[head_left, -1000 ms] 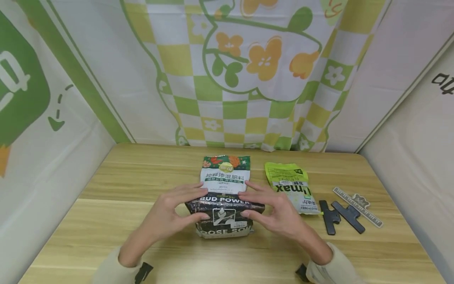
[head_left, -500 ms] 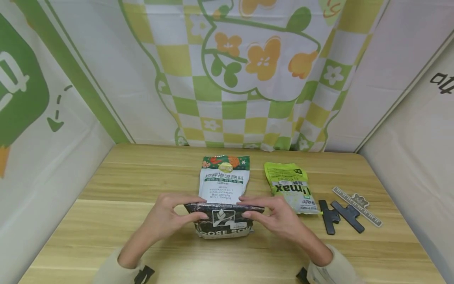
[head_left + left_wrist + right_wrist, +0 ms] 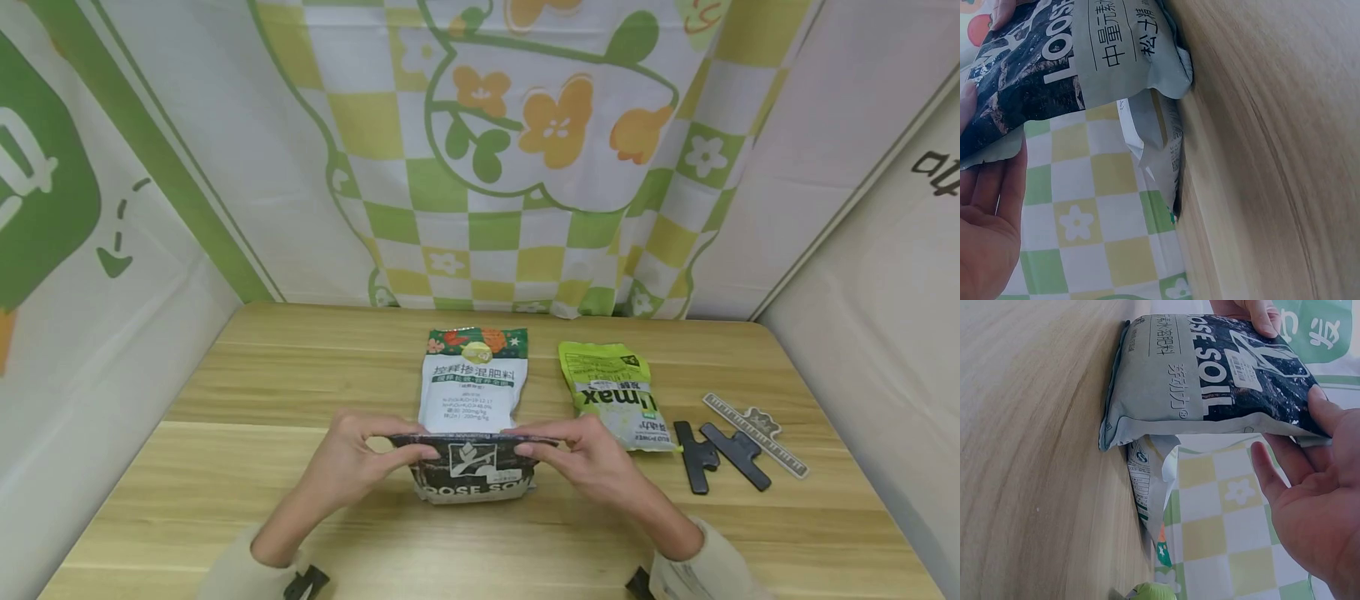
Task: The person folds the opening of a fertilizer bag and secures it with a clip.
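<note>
A black and pale soil bag [image 3: 471,482], lettered LOOSE SOIL in the wrist views, stands on the table with its top folded over to the back. My left hand [image 3: 348,467] pinches the left end of the fold, thumb on the front and fingers behind. At the right end, my right hand [image 3: 596,458] pinches it the same way. The right wrist view shows that hand's fingers [image 3: 1266,475] under the folded flap. Behind the soil bag lies a white and green fertilizer bag [image 3: 471,392], its lower part hidden.
A lime-green and grey bag [image 3: 618,400] lies to the right. Beyond it on the wooden table [image 3: 247,400] are two black clips, one nearer [image 3: 697,458] and one farther right [image 3: 737,457], beside a pale ruler-like strip [image 3: 756,435]. A checked cloth [image 3: 517,233] hangs behind.
The soil bag's upper part, with its BUD POWER lettering, has been folded backward and down out of sight. My fingers moved behind the fold, and more of the white fertilizer bag now shows.
</note>
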The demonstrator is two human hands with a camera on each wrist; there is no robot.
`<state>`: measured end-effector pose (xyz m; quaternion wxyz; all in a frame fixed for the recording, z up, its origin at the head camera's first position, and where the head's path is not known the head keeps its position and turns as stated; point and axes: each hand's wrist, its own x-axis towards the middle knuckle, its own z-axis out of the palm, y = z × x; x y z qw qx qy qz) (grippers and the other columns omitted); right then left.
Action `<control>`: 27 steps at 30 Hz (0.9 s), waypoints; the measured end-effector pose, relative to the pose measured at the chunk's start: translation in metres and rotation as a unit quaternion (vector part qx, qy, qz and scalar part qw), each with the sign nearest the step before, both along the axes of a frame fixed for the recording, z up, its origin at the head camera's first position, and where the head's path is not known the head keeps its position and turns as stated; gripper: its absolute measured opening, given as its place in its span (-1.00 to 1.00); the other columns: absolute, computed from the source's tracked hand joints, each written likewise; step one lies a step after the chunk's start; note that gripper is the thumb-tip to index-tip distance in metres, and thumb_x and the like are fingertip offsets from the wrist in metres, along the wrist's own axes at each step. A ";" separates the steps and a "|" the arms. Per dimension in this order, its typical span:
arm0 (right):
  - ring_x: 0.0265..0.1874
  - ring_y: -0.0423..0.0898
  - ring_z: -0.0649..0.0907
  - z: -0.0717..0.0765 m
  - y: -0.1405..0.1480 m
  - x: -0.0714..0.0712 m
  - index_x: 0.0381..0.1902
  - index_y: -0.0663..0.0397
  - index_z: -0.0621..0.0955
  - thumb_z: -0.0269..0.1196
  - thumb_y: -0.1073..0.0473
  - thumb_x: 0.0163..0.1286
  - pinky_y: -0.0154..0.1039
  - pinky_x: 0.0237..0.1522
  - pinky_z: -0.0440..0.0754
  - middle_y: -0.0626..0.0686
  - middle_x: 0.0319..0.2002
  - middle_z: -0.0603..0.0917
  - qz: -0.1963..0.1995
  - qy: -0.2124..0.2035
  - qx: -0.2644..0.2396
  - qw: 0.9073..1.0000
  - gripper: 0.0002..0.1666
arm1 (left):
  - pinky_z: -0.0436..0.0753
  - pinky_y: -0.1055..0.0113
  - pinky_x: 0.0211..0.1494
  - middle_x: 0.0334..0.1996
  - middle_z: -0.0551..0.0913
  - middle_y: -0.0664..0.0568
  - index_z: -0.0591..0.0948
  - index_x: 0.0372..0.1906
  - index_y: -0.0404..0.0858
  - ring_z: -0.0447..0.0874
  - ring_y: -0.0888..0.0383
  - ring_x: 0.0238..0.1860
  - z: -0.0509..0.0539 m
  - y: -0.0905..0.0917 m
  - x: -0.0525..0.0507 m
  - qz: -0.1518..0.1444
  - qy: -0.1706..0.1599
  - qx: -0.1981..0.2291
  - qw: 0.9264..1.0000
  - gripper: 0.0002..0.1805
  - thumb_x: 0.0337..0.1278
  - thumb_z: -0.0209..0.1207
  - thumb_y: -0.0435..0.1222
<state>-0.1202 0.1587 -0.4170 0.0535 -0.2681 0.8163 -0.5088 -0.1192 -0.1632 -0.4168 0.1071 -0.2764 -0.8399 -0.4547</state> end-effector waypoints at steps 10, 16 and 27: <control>-0.19 -0.39 0.73 -0.001 0.006 0.001 0.18 0.02 0.75 0.29 0.12 0.54 -0.41 -0.16 0.69 0.06 0.20 0.76 0.035 -0.021 0.000 0.999 -0.67 | 0.77 0.50 0.03 -0.26 0.89 0.06 0.88 -0.24 -0.12 0.89 0.24 -0.16 0.000 -0.003 0.003 -0.048 0.005 0.029 0.998 -0.87 0.09 0.51 -0.36; 0.26 0.01 0.72 -0.002 0.007 0.000 0.15 0.03 0.76 0.28 0.14 0.55 -0.32 0.28 0.67 0.06 0.21 0.76 0.050 -0.005 0.001 0.999 -0.69 | 0.76 0.51 0.04 -0.26 0.89 -0.02 0.87 -0.22 -0.17 0.89 0.27 -0.15 -0.002 -0.004 0.003 -0.072 0.022 0.041 0.996 -0.85 0.11 0.48 -0.42; -0.07 -0.33 0.78 0.003 0.007 0.002 0.14 -0.02 0.77 0.29 0.10 0.55 -0.50 -0.11 0.69 0.01 0.19 0.77 0.041 -0.008 0.010 0.999 -0.70 | 0.77 0.50 0.03 -0.21 0.89 -0.01 0.87 -0.19 -0.18 0.89 0.20 -0.14 -0.005 -0.003 0.001 -0.063 0.019 0.028 0.997 -0.83 0.13 0.46 -0.45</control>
